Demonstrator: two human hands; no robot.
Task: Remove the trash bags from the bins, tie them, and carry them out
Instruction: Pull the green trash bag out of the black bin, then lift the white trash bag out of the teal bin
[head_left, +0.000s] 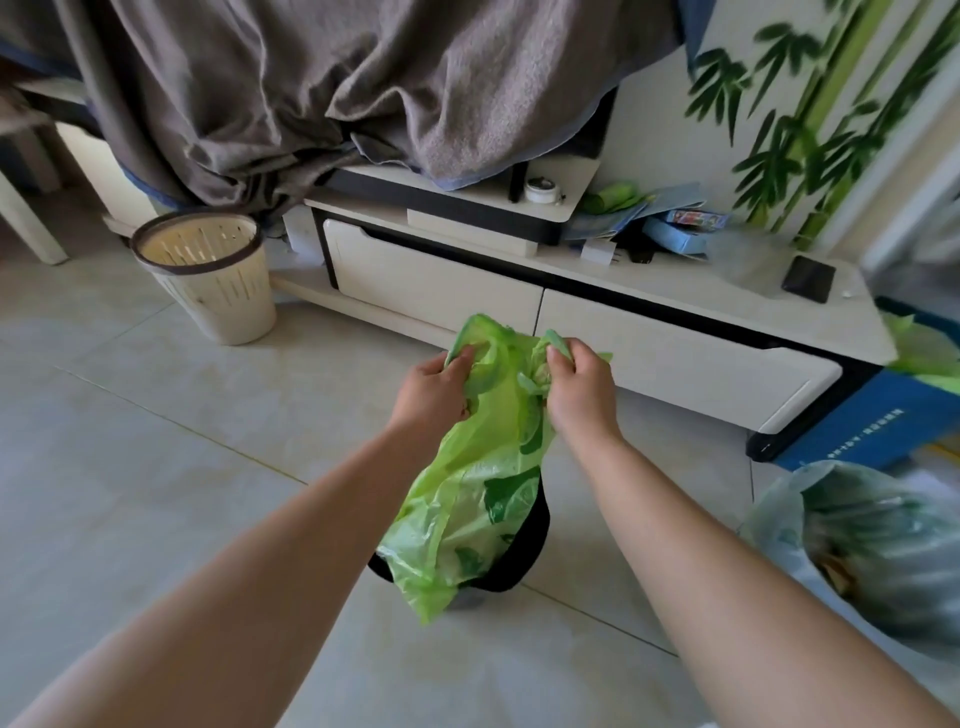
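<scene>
A thin green trash bag (467, 499) hangs in mid-air in the centre of the head view. My left hand (434, 395) grips its top left edge and my right hand (579, 387) pinches its top right edge, both held up in front of the cabinet. Below the bag stands a small black bin (524, 551), mostly hidden behind the hanging plastic. A cream slotted bin (208, 275) with a dark rim stands unlined on the floor at the left. A filled translucent bag (872, 551) lies on the floor at the right.
A low white TV cabinet (675, 358) with drawers runs behind the bag, carrying papers, a phone (808, 279) and clutter. Grey cloth (322, 88) drapes over it. A blue box (878, 431) with green plastic stands at the far right. Pale tiled floor lies all around.
</scene>
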